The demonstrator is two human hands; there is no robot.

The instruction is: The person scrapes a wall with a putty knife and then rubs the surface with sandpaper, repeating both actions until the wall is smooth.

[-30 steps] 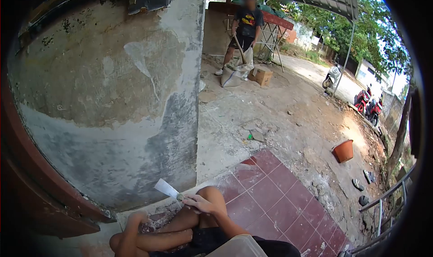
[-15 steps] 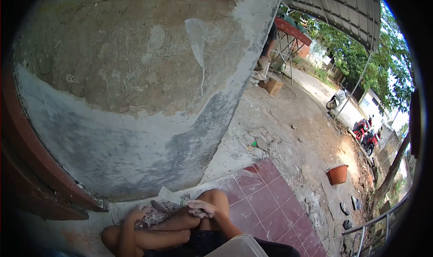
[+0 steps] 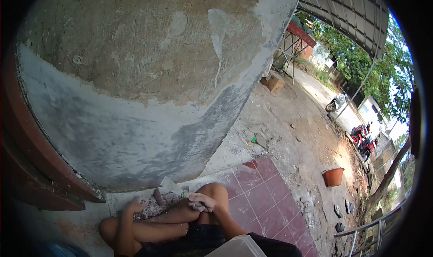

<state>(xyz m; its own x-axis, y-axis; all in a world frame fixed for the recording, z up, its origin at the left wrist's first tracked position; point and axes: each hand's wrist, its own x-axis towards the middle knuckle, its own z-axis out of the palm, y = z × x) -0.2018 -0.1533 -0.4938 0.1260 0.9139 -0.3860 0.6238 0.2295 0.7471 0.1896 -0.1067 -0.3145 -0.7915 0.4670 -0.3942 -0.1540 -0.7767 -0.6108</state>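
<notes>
My left hand (image 3: 136,205) is over my crossed shin, its fingers bent in beside a patch of pale crumbs (image 3: 155,210) on the floor. What it holds, if anything, is too small to make out. My right hand (image 3: 201,202) is at my other knee, dusty, with the fingers curled in; I cannot see anything inside them. Just left of it lies a flat, whitish translucent piece (image 3: 170,184), with a small green part (image 3: 183,194) near the fingers. A short brown, stick-like object (image 3: 158,196) lies among the crumbs between my hands.
A patched plaster wall (image 3: 149,121) rises close in front. Dark red tiles (image 3: 261,198) lie to my right, and a translucent plastic thing (image 3: 239,247) is at the bottom edge. Farther off are an orange bucket (image 3: 333,177), sandals (image 3: 338,211), a cardboard box (image 3: 273,84) and parked motorbikes (image 3: 364,139).
The view has shifted a little, and the person behind the wall edge is now hidden. My left hand has lifted slightly from the crumbs; my right hand stays at the knee.
</notes>
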